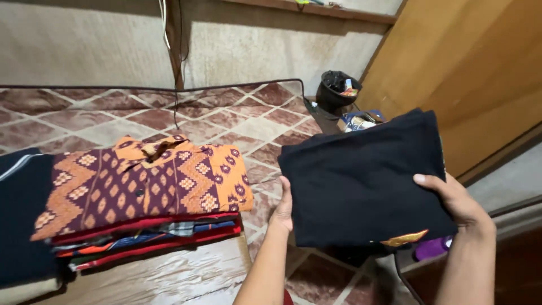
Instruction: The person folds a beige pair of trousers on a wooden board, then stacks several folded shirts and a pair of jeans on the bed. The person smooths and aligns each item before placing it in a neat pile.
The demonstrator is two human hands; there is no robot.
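Gripping a folded black garment [361, 181] at right, both hands (left hand [282, 209], right hand [451, 200]) are clamping its edges; stacked folded shirts [144, 206] are lying lower left.

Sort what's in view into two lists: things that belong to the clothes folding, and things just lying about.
In hand:
left hand and right hand holding the folded black garment
stack of folded clothes, patterned orange shirt on top

Lying about:
black pot
dark folded cloth at far left
purple object
wooden door
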